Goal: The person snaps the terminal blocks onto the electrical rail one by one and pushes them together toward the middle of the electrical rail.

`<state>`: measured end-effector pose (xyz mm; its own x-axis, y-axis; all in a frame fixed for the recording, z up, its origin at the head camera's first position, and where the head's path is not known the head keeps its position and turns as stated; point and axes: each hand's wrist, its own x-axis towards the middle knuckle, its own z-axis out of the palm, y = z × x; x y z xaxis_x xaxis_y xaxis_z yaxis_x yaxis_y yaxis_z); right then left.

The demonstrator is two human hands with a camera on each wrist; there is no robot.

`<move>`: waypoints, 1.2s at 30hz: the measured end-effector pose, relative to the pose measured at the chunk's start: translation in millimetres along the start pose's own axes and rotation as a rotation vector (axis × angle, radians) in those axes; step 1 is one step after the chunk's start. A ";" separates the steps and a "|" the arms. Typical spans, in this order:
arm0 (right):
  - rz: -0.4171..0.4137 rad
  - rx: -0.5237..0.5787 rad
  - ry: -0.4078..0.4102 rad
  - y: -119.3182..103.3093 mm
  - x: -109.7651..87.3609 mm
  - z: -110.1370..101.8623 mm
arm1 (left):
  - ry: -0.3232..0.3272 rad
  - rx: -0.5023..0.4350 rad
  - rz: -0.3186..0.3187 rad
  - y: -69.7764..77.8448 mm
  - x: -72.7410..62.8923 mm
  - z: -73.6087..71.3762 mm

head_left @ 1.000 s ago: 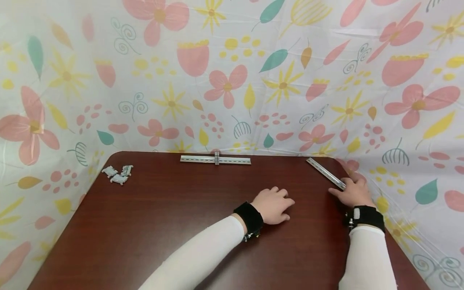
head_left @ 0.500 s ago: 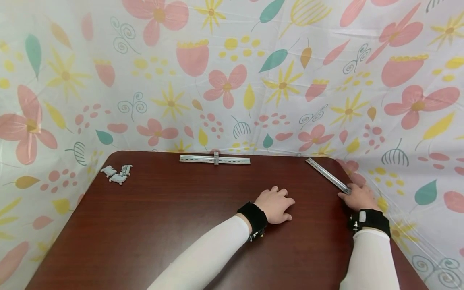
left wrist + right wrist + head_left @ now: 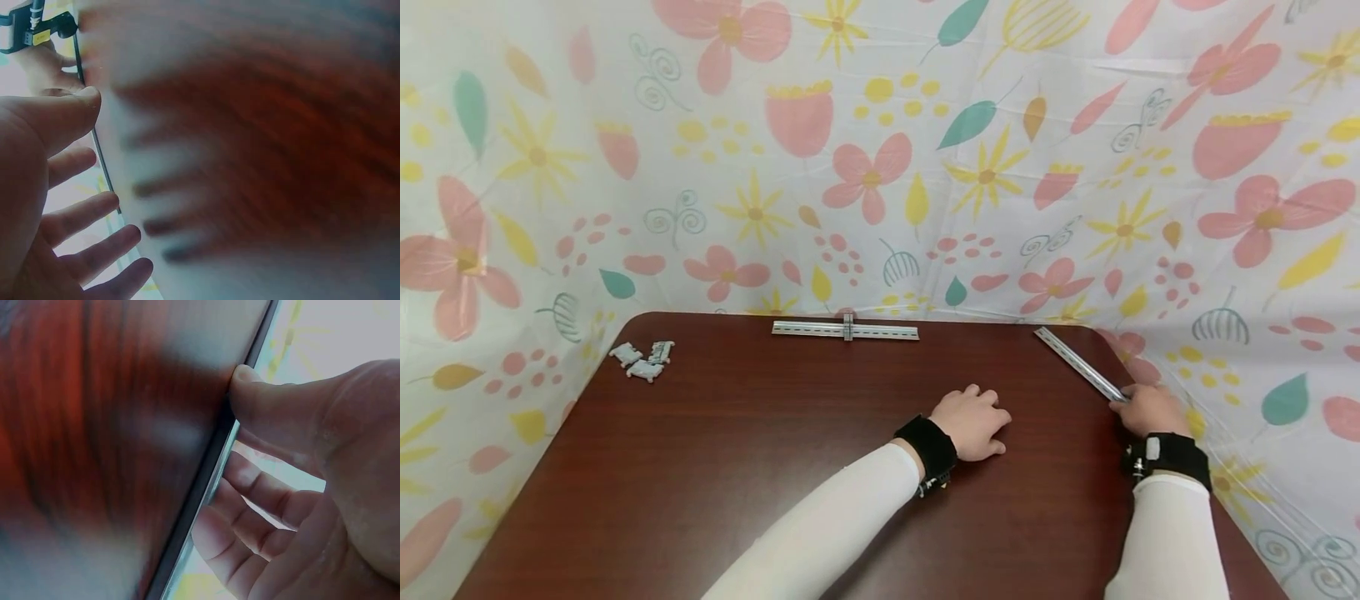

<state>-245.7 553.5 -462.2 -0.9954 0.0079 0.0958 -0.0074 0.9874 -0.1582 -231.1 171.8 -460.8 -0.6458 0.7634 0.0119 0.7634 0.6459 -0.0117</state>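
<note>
A slotted metal DIN rail (image 3: 1078, 362) lies slantwise near the table's right edge. My right hand (image 3: 1152, 410) pinches its near end, thumb on the inner side. Seen from the right wrist, the thumb (image 3: 250, 394) presses at the dark edge while the other fingers curl beneath. My left hand (image 3: 972, 423) rests palm down, low over the middle right of the table, holding nothing. Its fingers (image 3: 94, 215) are spread and loosely straight in the left wrist view. A second slotted DIN rail (image 3: 808, 330) lies along the back edge, with a small grey clip-like piece (image 3: 848, 327) across its middle.
Several small pale grey plastic pieces (image 3: 644, 370) lie together at the table's back left corner. The dark red-brown table (image 3: 737, 450) has a glossy top. A flower-printed curtain (image 3: 880, 167) hangs close behind it and along both sides.
My right hand has moved slightly toward me and right, its spread fingers closing on the rail's near end. My left hand has hardly moved, and the rail lies where it did.
</note>
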 end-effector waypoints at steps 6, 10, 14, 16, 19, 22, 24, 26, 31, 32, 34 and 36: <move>-0.005 0.002 -0.012 -5.1 -0.3 -2.9 | -0.010 -0.017 -0.009 -3.2 4.0 6.7; 0.000 0.004 -0.023 -5.7 -0.9 -4.0 | -0.012 -0.037 -0.015 -5.2 5.7 10.3; -0.001 0.009 -0.031 -2.1 -0.3 -2.1 | -0.011 -0.056 -0.026 -7.9 6.3 10.9; -0.009 0.010 -0.035 -0.3 0.4 -0.3 | -0.010 -0.069 -0.032 -10.5 6.1 10.9; -0.024 0.018 -0.042 0.7 2.4 2.0 | -0.004 -0.091 -0.039 -17.1 8.7 13.9; -0.034 0.037 -0.052 -2.1 5.0 2.8 | 0.010 -0.112 -0.053 -24.8 10.0 14.7; -0.035 0.055 -0.063 -6.5 6.6 2.3 | 0.011 -0.122 -0.069 -29.7 9.3 13.9; -0.045 0.070 -0.064 -12.5 7.6 1.8 | 0.011 -0.126 -0.083 -34.4 7.9 12.3; -0.079 0.089 -0.046 -32.2 11.2 1.3 | 0.043 -0.116 -0.110 -45.9 2.1 2.9; -0.083 0.087 -0.045 -36.5 12.6 1.6 | 0.057 -0.114 -0.115 -48.2 0.8 0.9; -0.085 0.089 -0.051 -46.3 15.2 1.8 | 0.081 -0.108 -0.120 -53.5 -1.1 -1.8; -0.088 0.093 -0.059 -56.2 18.1 2.6 | 0.107 -0.104 -0.130 -58.7 -3.1 -3.5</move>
<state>-263.5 497.7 -454.1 -0.9944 -0.0896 0.0559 -0.1006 0.9650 -0.2423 -273.9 131.5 -456.6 -0.7377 0.6657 0.1127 0.6750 0.7311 0.1000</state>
